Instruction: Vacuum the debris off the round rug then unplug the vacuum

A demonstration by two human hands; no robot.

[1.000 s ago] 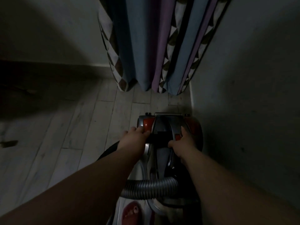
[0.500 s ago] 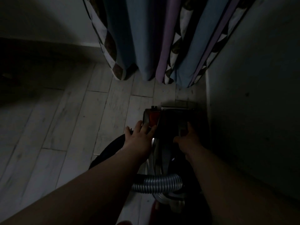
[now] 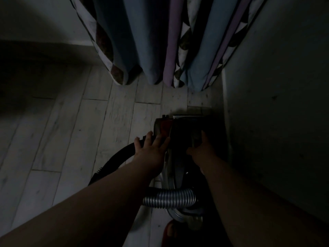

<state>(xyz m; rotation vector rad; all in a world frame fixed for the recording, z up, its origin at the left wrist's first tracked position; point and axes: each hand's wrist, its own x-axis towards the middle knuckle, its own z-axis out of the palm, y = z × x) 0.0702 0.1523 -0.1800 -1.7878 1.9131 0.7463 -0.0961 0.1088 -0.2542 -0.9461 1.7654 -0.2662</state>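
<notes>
A dark canister vacuum (image 3: 179,129) with red panels stands on the floor close against the right wall. Its ribbed grey hose (image 3: 169,196) crosses the near end of the body. My left hand (image 3: 151,150) rests flat on the vacuum's left side with the fingers spread and straight. My right hand (image 3: 203,150) lies on the top of the body, one finger stretched forward onto a dark panel and the thumb out to the left. The light is very dim, so the plug and cord cannot be made out. The round rug is not in view.
Striped blue and purple curtains (image 3: 156,41) hang to the floor just beyond the vacuum. A wall (image 3: 276,104) runs along the right. Pale wood-plank floor (image 3: 71,131) stretches left. A black curved tube (image 3: 114,157) arcs left of the vacuum. Something red (image 3: 169,232) shows at the bottom edge.
The view has moved closer and darkened. My left hand has gone from curled over the vacuum's top to lying flat with spread fingers on its left side. My right hand stays on top.
</notes>
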